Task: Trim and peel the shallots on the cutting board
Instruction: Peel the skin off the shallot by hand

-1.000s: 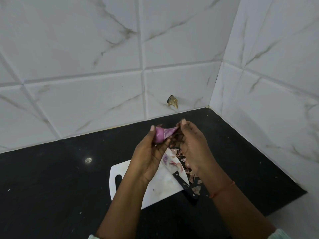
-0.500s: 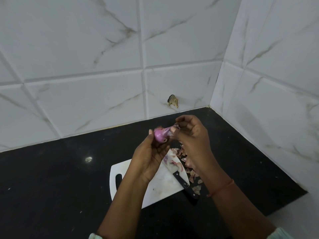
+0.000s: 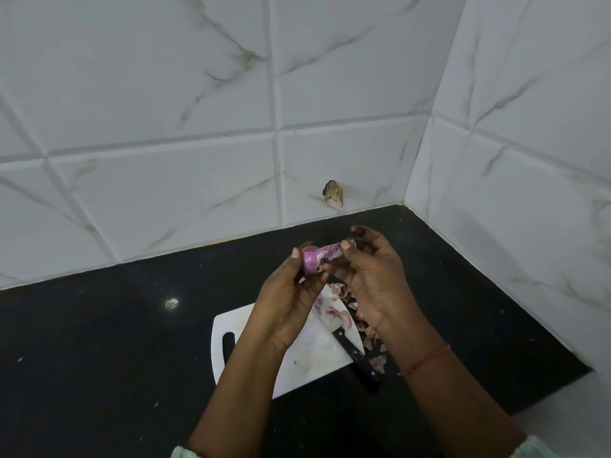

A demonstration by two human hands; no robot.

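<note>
My left hand grips a small purple shallot above the white cutting board. A strip of purple skin stretches from the shallot to the right, and my right hand pinches its end between thumb and forefinger. On the board lies a knife with a black handle, its blade partly hidden under my left hand. Pink peel scraps lie on the board's right part.
More peel scraps are scattered on the black counter beside the board's right edge. White marble tile walls meet in a corner at the back right. A chipped spot shows on the back wall.
My right hand has drawn the strip of skin out to the right, away from the shallot, and both hands have risen slightly. The knife and board have not moved.
</note>
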